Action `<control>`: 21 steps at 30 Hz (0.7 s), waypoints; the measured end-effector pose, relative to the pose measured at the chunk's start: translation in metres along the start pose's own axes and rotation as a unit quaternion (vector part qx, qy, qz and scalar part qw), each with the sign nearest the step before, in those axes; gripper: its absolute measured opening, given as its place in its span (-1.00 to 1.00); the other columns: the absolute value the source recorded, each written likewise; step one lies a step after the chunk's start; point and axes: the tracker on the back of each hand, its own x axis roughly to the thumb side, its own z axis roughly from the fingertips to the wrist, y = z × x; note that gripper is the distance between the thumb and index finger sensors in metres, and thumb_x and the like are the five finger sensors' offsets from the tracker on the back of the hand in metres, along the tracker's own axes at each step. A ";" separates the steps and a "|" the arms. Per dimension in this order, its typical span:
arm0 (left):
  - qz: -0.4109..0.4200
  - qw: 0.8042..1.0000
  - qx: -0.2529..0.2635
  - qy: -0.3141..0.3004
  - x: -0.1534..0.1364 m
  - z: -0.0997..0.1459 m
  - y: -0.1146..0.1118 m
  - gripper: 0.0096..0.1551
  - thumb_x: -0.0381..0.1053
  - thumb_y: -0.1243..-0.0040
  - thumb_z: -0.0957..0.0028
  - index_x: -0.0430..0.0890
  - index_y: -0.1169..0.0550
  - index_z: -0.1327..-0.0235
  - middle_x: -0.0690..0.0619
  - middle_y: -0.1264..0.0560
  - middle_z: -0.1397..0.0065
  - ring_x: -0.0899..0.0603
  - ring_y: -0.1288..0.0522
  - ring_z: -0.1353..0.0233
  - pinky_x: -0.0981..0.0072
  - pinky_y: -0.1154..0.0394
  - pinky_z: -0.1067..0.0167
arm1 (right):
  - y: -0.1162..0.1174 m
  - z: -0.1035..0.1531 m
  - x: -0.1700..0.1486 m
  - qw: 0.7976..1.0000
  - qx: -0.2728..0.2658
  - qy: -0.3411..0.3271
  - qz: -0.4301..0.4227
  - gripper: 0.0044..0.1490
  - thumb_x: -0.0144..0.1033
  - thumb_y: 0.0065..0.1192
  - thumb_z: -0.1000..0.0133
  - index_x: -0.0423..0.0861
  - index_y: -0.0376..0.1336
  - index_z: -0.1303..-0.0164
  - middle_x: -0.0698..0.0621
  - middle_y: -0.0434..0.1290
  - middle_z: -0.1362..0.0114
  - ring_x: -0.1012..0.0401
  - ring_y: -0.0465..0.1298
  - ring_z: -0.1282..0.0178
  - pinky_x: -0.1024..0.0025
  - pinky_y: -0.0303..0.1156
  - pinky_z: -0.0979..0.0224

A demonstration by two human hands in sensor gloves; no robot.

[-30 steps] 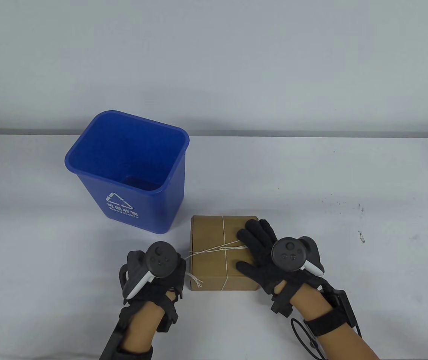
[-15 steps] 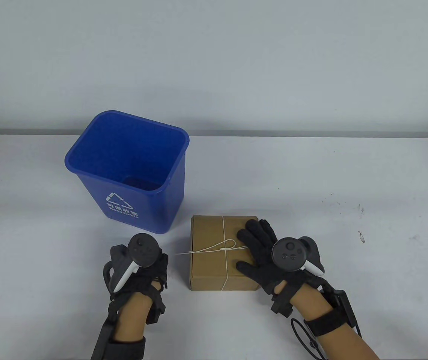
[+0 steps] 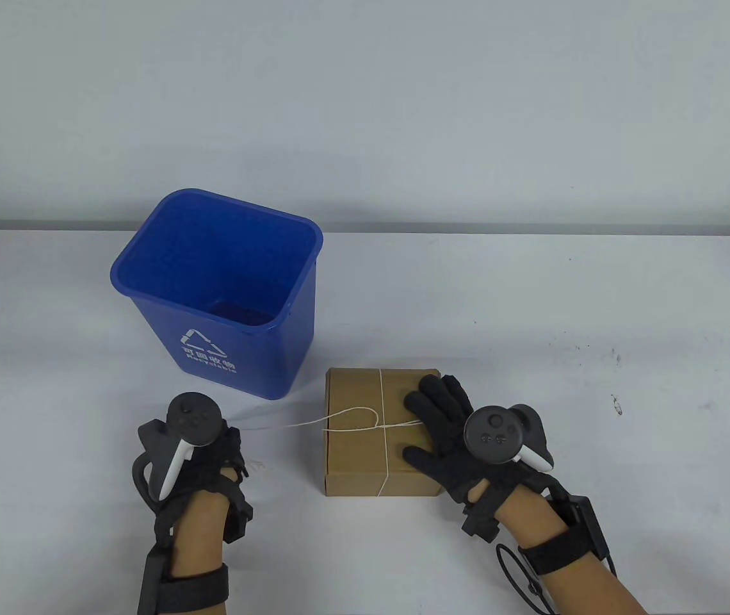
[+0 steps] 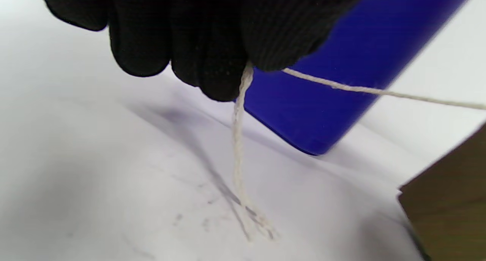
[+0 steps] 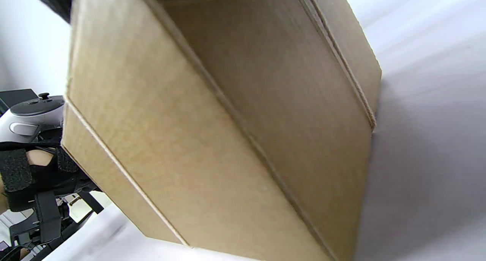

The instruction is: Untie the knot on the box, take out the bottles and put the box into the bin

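Observation:
A closed brown cardboard box (image 3: pixel 358 397) sits on the white table, tied crosswise with thin white string (image 3: pixel 288 425). My left hand (image 3: pixel 227 448), well left of the box, pinches the string's free end (image 4: pixel 243 78) between curled fingers (image 4: pixel 212 63); the frayed tip (image 4: pixel 254 223) hangs down to the table. The string runs taut from this hand to a small loop on the box top (image 3: pixel 365 416). My right hand (image 3: pixel 438 416) lies flat on the right part of the box top, fingers straight. The box (image 5: pixel 228 132) fills the right wrist view. No bottles show.
A blue recycling bin (image 3: pixel 218 288), open and seemingly holding nothing, stands behind and left of the box; its wall (image 4: pixel 341 63) is close behind my left hand. Faint dark marks dot the table at the right (image 3: pixel 615 403).
My left hand has moved left, away from the box, drawing the string out with it. The bow on the box top has shrunk to one small loop. The right hand stayed put.

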 end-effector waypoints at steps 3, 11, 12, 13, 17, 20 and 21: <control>0.003 1.000 -0.005 0.028 -0.007 -0.002 0.000 -0.49 -0.06 -0.22 -0.07 -0.39 -0.63 -0.08 -0.25 -0.42 -0.46 -0.54 -0.39 -0.45 -0.52 -0.19 -0.38 | 0.000 0.000 0.000 1.000 0.000 0.000 0.000 0.05 0.29 -0.04 -0.12 -0.04 -0.25 -0.63 -0.08 -0.46 -0.68 -0.33 -0.43 -0.59 -0.46 -0.13 -0.44; 0.013 0.998 0.004 0.064 -0.019 -0.004 0.003 -0.49 -0.10 -0.19 -0.07 -0.38 -0.59 -0.15 -0.26 -0.36 -0.49 -0.55 -0.34 -0.48 -0.52 -0.16 -0.39 | 0.000 0.001 -0.001 1.000 -0.001 0.000 -0.001 0.05 0.28 -0.04 -0.12 -0.04 -0.25 -0.63 -0.07 -0.46 -0.68 -0.33 -0.42 -0.59 -0.46 -0.12 -0.44; 0.016 0.997 0.005 0.070 -0.021 -0.004 0.004 -0.49 -0.11 -0.18 -0.07 -0.38 -0.58 -0.16 -0.27 -0.35 -0.50 -0.55 -0.33 -0.48 -0.52 -0.16 -0.39 | 0.000 0.001 -0.001 1.000 -0.001 0.000 -0.001 0.05 0.28 -0.04 -0.12 -0.04 -0.25 -0.63 -0.08 -0.46 -0.68 -0.33 -0.42 -0.59 -0.46 -0.12 -0.44; 0.020 0.997 0.006 0.074 -0.024 -0.005 0.005 -0.48 -0.11 -0.18 -0.07 -0.37 -0.58 -0.18 -0.27 -0.34 -0.51 -0.55 -0.33 -0.48 -0.52 -0.15 -0.39 | 0.000 0.001 -0.001 1.000 -0.001 0.000 -0.001 0.05 0.28 -0.04 -0.12 -0.04 -0.25 -0.63 -0.08 -0.46 -0.68 -0.33 -0.42 -0.59 -0.46 -0.12 -0.44; 0.033 0.996 0.017 0.085 -0.029 -0.004 0.008 -0.42 -0.18 -0.14 -0.06 -0.35 -0.48 -0.35 -0.28 -0.26 -0.55 -0.56 -0.28 -0.50 -0.52 -0.13 -0.40 | 0.000 0.001 -0.001 1.000 -0.001 0.000 -0.001 0.05 0.28 -0.04 -0.12 -0.04 -0.25 -0.63 -0.07 -0.46 -0.68 -0.33 -0.42 -0.59 -0.46 -0.12 -0.44; 0.031 0.997 0.037 0.062 -0.021 0.001 0.012 -0.39 -0.20 -0.12 -0.06 -0.33 -0.44 -0.39 -0.27 -0.21 -0.58 -0.57 -0.24 -0.52 -0.52 -0.12 -0.40 | 0.000 0.001 -0.001 1.000 -0.001 0.000 -0.001 0.05 0.28 -0.04 -0.12 -0.04 -0.25 -0.63 -0.07 -0.46 -0.68 -0.33 -0.42 -0.59 -0.46 -0.12 -0.44; 0.033 0.998 0.047 0.038 -0.014 0.004 0.014 -0.40 -0.19 -0.12 -0.06 -0.33 -0.45 -0.39 -0.28 -0.22 -0.57 -0.57 -0.25 -0.51 -0.52 -0.12 -0.40 | 0.000 0.001 -0.001 1.000 -0.001 0.000 -0.001 0.05 0.28 -0.04 -0.12 -0.04 -0.25 -0.63 -0.07 -0.46 -0.68 -0.33 -0.42 -0.59 -0.46 -0.12 -0.44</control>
